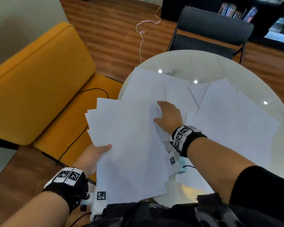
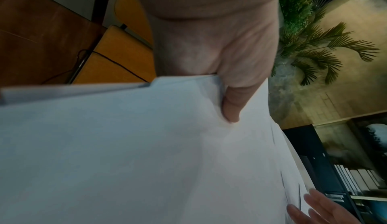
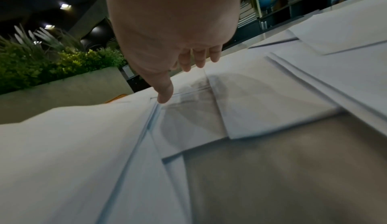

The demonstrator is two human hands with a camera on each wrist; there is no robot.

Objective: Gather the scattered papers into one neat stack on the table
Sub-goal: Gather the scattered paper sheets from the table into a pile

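Papers [image 1: 129,145] fanned past table [image 1: 236,71] edge, L hand [image 1: 90,158] gripping; R hand [image 1: 169,115] fingers flat.

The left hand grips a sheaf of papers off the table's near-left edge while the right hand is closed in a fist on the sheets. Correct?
Not quite: the right hand is open, fingers straight over the loose sheets, as the right wrist view shows. The left hand does grip the sheaf.

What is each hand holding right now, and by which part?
The left hand grips a bundle of papers by its left edge, thumb on top. The right hand holds nothing; it is open over loose sheets.
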